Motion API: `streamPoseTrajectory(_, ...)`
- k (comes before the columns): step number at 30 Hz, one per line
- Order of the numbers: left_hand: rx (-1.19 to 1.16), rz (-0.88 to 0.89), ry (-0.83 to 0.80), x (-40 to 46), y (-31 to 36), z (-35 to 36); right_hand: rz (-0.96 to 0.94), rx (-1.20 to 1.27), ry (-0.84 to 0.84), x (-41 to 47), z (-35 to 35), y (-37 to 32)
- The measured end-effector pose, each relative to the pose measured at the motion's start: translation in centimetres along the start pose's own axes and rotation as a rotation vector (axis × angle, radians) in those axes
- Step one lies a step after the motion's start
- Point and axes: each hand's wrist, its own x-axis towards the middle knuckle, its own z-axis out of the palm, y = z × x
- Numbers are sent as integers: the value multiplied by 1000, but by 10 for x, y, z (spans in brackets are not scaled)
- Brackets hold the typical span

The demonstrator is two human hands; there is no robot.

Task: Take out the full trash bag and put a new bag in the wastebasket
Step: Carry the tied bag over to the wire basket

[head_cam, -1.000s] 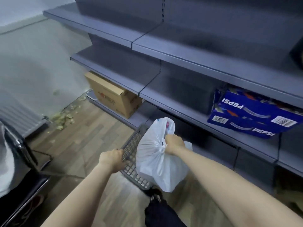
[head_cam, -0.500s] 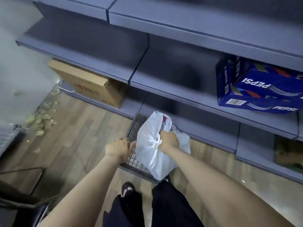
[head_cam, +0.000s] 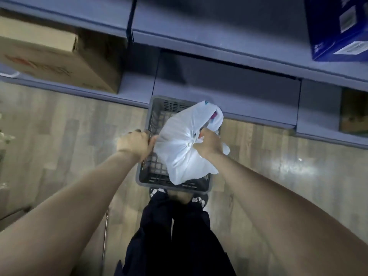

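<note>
Centre frame — right hand grips the knot of the trash bag, hanging over the wastebasket; left hand clasps its left rim — lift straight up.

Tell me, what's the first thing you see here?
A puffy white trash bag, tied at the top, held by the right hand over a grey wastebasket on the wooden floor. The left hand holds the basket's rim. A cardboard box sits on the shelf at left.
</note>
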Motion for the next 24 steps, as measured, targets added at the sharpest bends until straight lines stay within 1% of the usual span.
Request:
streamPoseTrajectory(2,24,35,12,26,-11,22,-9,50,-20,25,17,4)
streamPoseTrajectory(5,103,81,40,61,-23,57,-13,57,-75,62,42,13)
streamPoseTrajectory(9,77,71,42,99,-27,96,26,78,-97,110,75,29)
streamPoseTrajectory(11,78,84,41,118,-26,116,73,142,-77,130,88,36)
streamPoseTrajectory(15,109,153,64,143,-22,149,253,242,-83,165,108,56)
streamPoseTrajectory(19,140,194,68,156,-18,174,405,323,-54,191,126,86)
streamPoseTrajectory(21,141,200,63,159,-16,186,439,360,-44,196,134,99)
streamPoseTrajectory(24,137,207,48,160,-11,199,437,359,40,199,143,109)
